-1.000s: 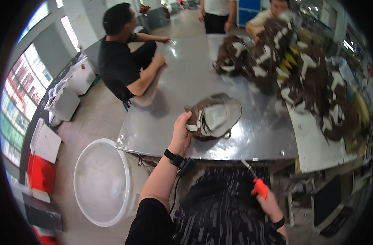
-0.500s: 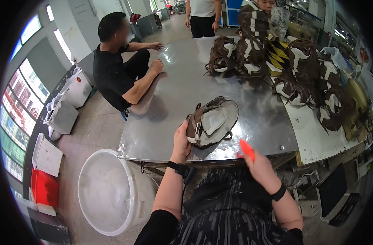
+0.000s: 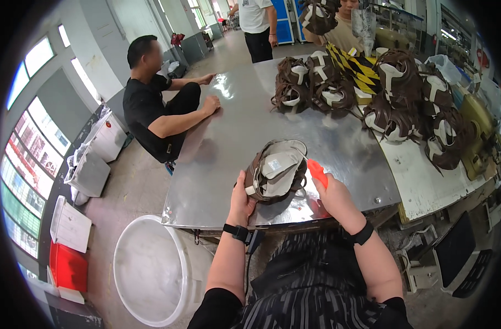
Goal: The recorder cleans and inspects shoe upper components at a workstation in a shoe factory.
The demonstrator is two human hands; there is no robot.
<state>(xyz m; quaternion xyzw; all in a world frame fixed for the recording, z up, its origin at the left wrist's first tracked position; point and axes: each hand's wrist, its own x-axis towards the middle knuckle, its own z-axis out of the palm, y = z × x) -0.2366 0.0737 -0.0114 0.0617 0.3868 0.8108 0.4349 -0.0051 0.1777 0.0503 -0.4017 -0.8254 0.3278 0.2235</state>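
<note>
Item in hand: one brown shoe upper with pale grey lining and a white label patch, held tilted just above the near edge of the steel-topped table. The left hand clasps its near rim, thumb on top and fingers hidden beneath. The right hand is closed round an orange-handled tool whose tip meets the upper's right side — whether it cuts or trims there cannot be told. Progress, by judgement: a single piece is under work, and its edge looks partly attended to; no worked pieces can be told apart from the rest. Far side of the table: a heap of similar brown uppers along the right, apparently awaiting the same handling, beside a yellow-and-black striped strip. Left of the table: a seated person in black with a forearm resting on the surface, well apart from the work. Below, by the table edge: a large white round tub. Nothing lies between the hands and the heap — the reach across the table is the only hindrance.
</note>
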